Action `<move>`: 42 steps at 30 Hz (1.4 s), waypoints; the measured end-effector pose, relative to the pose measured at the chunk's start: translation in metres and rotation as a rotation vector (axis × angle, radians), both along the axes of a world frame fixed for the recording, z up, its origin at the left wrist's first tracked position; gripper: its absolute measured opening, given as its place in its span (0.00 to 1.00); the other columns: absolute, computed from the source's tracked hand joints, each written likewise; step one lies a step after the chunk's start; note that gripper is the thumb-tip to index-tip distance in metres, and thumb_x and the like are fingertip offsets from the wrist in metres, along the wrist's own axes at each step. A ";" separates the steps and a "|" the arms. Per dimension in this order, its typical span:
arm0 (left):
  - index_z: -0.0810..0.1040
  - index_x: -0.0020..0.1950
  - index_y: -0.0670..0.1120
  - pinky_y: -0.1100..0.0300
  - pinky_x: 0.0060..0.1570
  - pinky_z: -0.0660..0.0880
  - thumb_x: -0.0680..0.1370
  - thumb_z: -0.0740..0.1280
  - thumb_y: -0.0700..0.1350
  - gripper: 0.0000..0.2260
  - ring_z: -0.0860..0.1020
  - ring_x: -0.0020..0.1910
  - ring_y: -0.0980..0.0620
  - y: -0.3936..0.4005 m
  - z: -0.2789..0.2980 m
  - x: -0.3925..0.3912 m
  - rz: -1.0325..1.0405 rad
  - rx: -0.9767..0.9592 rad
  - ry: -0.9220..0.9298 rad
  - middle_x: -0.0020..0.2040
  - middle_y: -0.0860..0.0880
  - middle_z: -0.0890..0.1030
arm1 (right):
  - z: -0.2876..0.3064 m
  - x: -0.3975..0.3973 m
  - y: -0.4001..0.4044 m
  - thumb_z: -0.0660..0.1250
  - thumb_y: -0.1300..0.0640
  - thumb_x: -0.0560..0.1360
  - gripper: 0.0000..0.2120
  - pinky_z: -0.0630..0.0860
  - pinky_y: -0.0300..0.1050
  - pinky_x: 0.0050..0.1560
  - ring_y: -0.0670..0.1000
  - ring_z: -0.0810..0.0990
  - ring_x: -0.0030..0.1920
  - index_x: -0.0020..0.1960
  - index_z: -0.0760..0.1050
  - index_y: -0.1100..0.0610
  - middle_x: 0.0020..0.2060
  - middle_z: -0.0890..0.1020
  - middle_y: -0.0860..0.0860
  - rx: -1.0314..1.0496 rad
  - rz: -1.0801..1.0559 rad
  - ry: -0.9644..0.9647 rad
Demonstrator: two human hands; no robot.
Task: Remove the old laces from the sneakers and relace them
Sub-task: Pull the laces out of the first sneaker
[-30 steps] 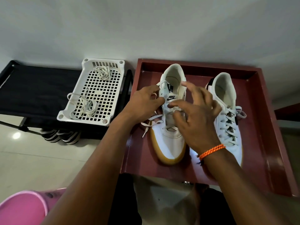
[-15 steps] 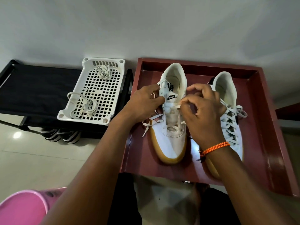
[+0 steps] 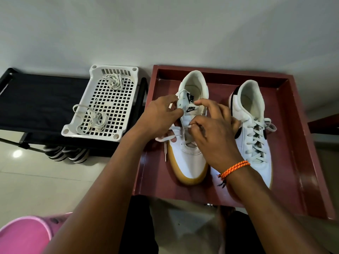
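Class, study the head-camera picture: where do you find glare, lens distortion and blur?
Head view: glare spot on the floor tile at left; wide-angle bending bows the red tray edges outward; the pink tub at the bottom corner is soft; sneakers and hands are fairly sharp.

Both hands, left and right, curled, fingertips pinching.

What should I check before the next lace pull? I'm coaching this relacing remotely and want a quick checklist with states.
1. Left hand steadies the left sneaker at its tongue side: ok.
2. Right hand pinches the lace at the eyelets: ok.
3. Lace tip through the next eyelet: cannot tell, fingers hide it.
4. Right sneaker fully laced: ok.
5. Both sneakers sit inside the red tray: ok.
6. Loose laces lie in the white basket: ok.
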State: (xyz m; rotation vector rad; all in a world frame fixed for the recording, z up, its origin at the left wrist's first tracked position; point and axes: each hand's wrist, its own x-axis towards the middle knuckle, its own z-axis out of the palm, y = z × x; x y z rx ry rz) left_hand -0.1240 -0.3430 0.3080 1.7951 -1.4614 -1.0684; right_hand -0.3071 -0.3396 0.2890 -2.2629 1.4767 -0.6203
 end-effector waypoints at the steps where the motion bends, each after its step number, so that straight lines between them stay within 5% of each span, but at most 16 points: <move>1: 0.81 0.53 0.48 0.57 0.25 0.73 0.83 0.67 0.43 0.03 0.77 0.23 0.48 0.000 0.000 0.000 -0.003 0.007 0.018 0.31 0.50 0.78 | 0.000 0.000 -0.001 0.61 0.50 0.76 0.12 0.56 0.51 0.60 0.49 0.65 0.69 0.39 0.80 0.49 0.71 0.73 0.39 0.004 -0.009 -0.030; 7: 0.80 0.50 0.47 0.70 0.24 0.67 0.84 0.68 0.44 0.04 0.72 0.23 0.58 -0.001 -0.001 0.000 -0.009 -0.015 0.000 0.25 0.59 0.73 | 0.005 -0.001 -0.003 0.65 0.53 0.73 0.12 0.70 0.58 0.55 0.49 0.73 0.56 0.31 0.78 0.53 0.56 0.79 0.42 -0.067 -0.073 -0.259; 12: 0.81 0.54 0.45 0.71 0.24 0.68 0.85 0.66 0.42 0.04 0.74 0.21 0.58 0.000 0.001 0.000 -0.003 0.012 0.052 0.24 0.58 0.74 | 0.008 -0.003 0.001 0.65 0.53 0.75 0.09 0.59 0.51 0.65 0.52 0.63 0.75 0.47 0.85 0.47 0.77 0.69 0.44 -0.090 0.009 -0.060; 14: 0.81 0.56 0.44 0.70 0.24 0.70 0.85 0.67 0.43 0.05 0.75 0.21 0.58 0.001 0.002 -0.001 0.002 0.014 0.057 0.26 0.57 0.75 | 0.001 -0.001 0.004 0.63 0.51 0.77 0.10 0.58 0.58 0.68 0.54 0.57 0.81 0.47 0.84 0.46 0.82 0.62 0.44 -0.057 0.058 0.026; 18: 0.82 0.57 0.46 0.60 0.28 0.76 0.84 0.67 0.44 0.05 0.79 0.25 0.54 -0.001 0.000 0.000 -0.007 0.015 0.042 0.33 0.48 0.79 | -0.005 0.001 0.004 0.62 0.49 0.76 0.12 0.62 0.62 0.67 0.51 0.62 0.76 0.38 0.81 0.48 0.77 0.69 0.41 -0.024 0.039 -0.001; 22: 0.82 0.53 0.49 0.37 0.41 0.83 0.81 0.68 0.48 0.05 0.84 0.37 0.37 -0.003 -0.004 0.002 -0.015 0.008 0.016 0.38 0.42 0.84 | 0.009 -0.002 -0.007 0.60 0.49 0.73 0.15 0.68 0.63 0.61 0.49 0.70 0.59 0.32 0.79 0.52 0.59 0.78 0.39 -0.023 -0.143 -0.349; 26: 0.82 0.52 0.48 0.38 0.42 0.83 0.82 0.68 0.45 0.04 0.82 0.34 0.41 -0.003 -0.004 0.002 0.001 0.004 -0.020 0.32 0.51 0.81 | 0.014 -0.008 -0.008 0.62 0.50 0.73 0.12 0.67 0.62 0.66 0.48 0.69 0.65 0.40 0.84 0.49 0.65 0.76 0.42 -0.075 -0.175 -0.300; 29: 0.81 0.53 0.48 0.36 0.42 0.83 0.81 0.67 0.46 0.05 0.84 0.38 0.36 -0.003 -0.004 0.002 -0.013 0.007 -0.021 0.37 0.43 0.85 | 0.010 -0.004 -0.001 0.64 0.52 0.75 0.12 0.60 0.54 0.67 0.51 0.63 0.75 0.51 0.85 0.44 0.77 0.69 0.44 -0.071 -0.032 -0.132; 32: 0.82 0.55 0.50 0.35 0.42 0.83 0.82 0.67 0.46 0.05 0.85 0.39 0.34 -0.002 -0.004 0.002 -0.013 0.001 -0.004 0.40 0.40 0.86 | -0.001 0.001 0.005 0.67 0.51 0.78 0.06 0.59 0.57 0.68 0.53 0.58 0.80 0.48 0.83 0.45 0.82 0.61 0.44 -0.048 0.060 0.046; 36: 0.82 0.54 0.51 0.34 0.41 0.82 0.82 0.67 0.48 0.05 0.84 0.39 0.31 -0.002 -0.003 0.000 -0.017 0.009 0.021 0.41 0.38 0.85 | -0.001 0.000 0.000 0.67 0.50 0.74 0.08 0.59 0.53 0.63 0.50 0.65 0.71 0.39 0.81 0.48 0.73 0.71 0.39 -0.024 -0.007 -0.076; 39: 0.81 0.52 0.50 0.33 0.42 0.82 0.78 0.66 0.51 0.07 0.83 0.40 0.30 -0.002 -0.003 0.001 -0.013 0.011 0.021 0.41 0.37 0.85 | 0.005 -0.003 -0.008 0.64 0.50 0.73 0.11 0.70 0.63 0.61 0.49 0.71 0.60 0.36 0.81 0.52 0.60 0.77 0.39 -0.014 -0.117 -0.335; 42: 0.81 0.52 0.50 0.34 0.42 0.82 0.78 0.66 0.51 0.08 0.83 0.40 0.31 -0.002 -0.004 0.002 -0.015 0.012 0.017 0.41 0.37 0.85 | 0.011 -0.005 -0.007 0.63 0.52 0.74 0.12 0.70 0.64 0.62 0.50 0.72 0.61 0.37 0.82 0.51 0.60 0.77 0.41 -0.059 -0.151 -0.358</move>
